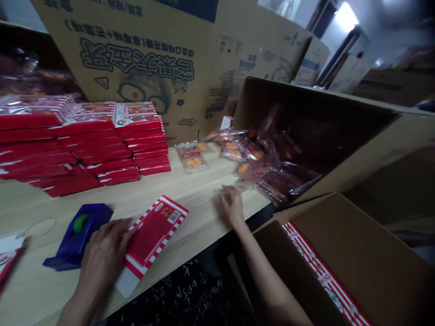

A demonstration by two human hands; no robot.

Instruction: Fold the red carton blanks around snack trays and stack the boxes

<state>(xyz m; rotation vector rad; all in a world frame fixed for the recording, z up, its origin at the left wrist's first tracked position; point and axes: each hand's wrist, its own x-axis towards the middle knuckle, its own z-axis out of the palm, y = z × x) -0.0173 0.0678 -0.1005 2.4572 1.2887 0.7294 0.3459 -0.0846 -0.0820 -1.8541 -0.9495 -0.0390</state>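
On the left of the head view, my left hand (105, 249) grips the left edge of a red carton (154, 237) with striped edges and a barcode. The carton's white end flap sticks out toward me. Right beside that hand stands a blue tape dispenser (81, 231) with a green core. My right hand (231, 206) is over the table near its front edge, fingers loosely bent and partly blurred, with nothing visible in them. Just beyond it lie clear plastic packets (278, 181) with orange pieces, spilling from a tipped cardboard box (360, 122).
Stacked red cartons (136, 149) stand at the back left, before a large printed cardboard box (142, 54). A few packets (192, 156) lie mid-table. At lower right, an open cardboard box (367, 253) holds striped red-and-white cartons (322, 276). Another carton (10, 258) is at the left edge.
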